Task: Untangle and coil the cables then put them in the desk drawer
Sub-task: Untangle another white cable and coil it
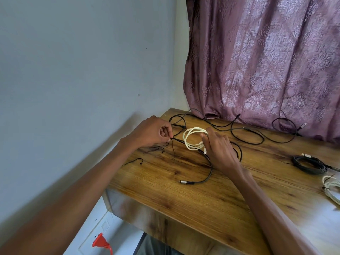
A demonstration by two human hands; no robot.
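Observation:
On the wooden desk [211,205], my right hand [219,148] grips a cream-white cable [191,137] wound into a small coil, held just above the desk's far left part. My left hand [152,132] pinches a thin black cable [173,150] between thumb and fingers, right beside the coil. A thicker black cable with a metal plug [185,181] curves under my right wrist. Long loose black cables [244,133] sprawl across the back of the desk. No drawer is in view.
A coiled black cable [309,164] lies at the right, and another white cable [331,188] sits at the right edge. A purple curtain [266,61] hangs behind the desk. A wall is at the left. An orange plug [101,242] sits in a wall socket below.

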